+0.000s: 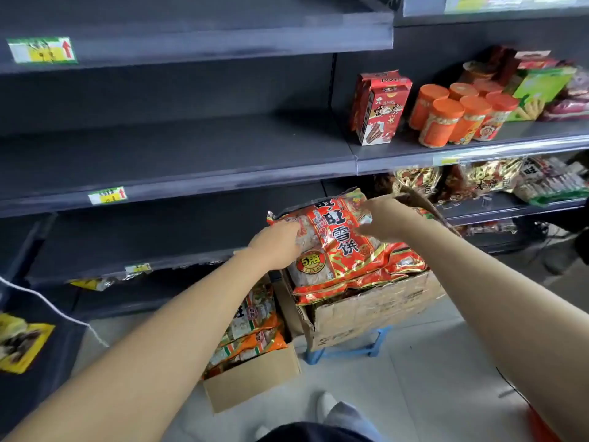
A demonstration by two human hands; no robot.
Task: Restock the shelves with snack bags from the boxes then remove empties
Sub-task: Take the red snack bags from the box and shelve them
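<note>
A big red snack bag (334,237) with white characters lies on top of an open cardboard box (376,311) filled with more red bags. My left hand (277,244) grips the bag's left edge. My right hand (382,218) grips its upper right edge. A second open box (255,378) with orange and white snack bags stands on the floor to the left. The dark shelves (178,154) in front of me hold nothing in their left part.
A blue stool (350,349) supports the red-bag box. On the right shelf stand a red carton (379,106), orange-lidded jars (446,116) and more packets. Bagged snacks fill the shelf below at right. Yellow packets (22,342) lie at lower left beside a white cord (47,303).
</note>
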